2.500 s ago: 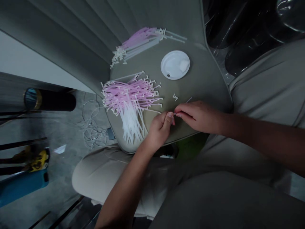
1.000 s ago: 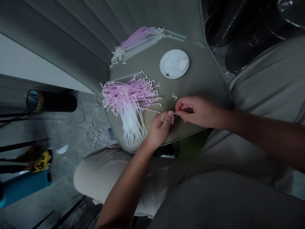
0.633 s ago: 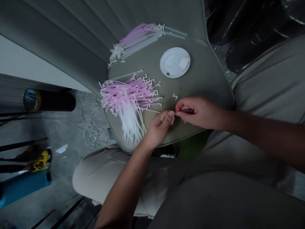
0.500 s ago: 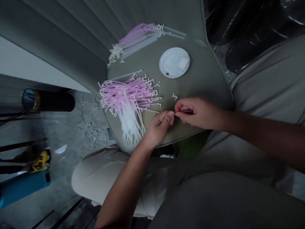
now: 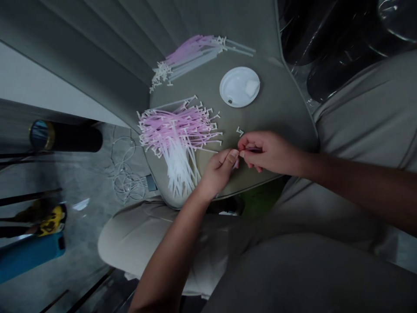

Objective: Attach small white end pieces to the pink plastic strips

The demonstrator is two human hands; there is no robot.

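Observation:
My left hand is closed in a pinch, with a small pale piece partly visible under its thumb. Touching or almost touching it, my right hand pinches a thin dark purplish stick, mostly covered by the fingers. Left of my hands lies a pile of thin pink tubes with small white angled ends, crossed by thin white tubes. One thin white tube runs toward my left hand; whether it is held is hidden. Small white angled pieces lie just beyond my right hand.
Everything lies on a grey-green padded chair seat. A white dish with a white lump stands farther back. Another bundle of pink and white tubes rests by the backrest. Coiled cables and a black cylinder are on the floor at left.
Both hands stay almost in place, still pinching with their fingertips together. My right fingers have shifted slightly toward my left thumb. The view has moved a little.

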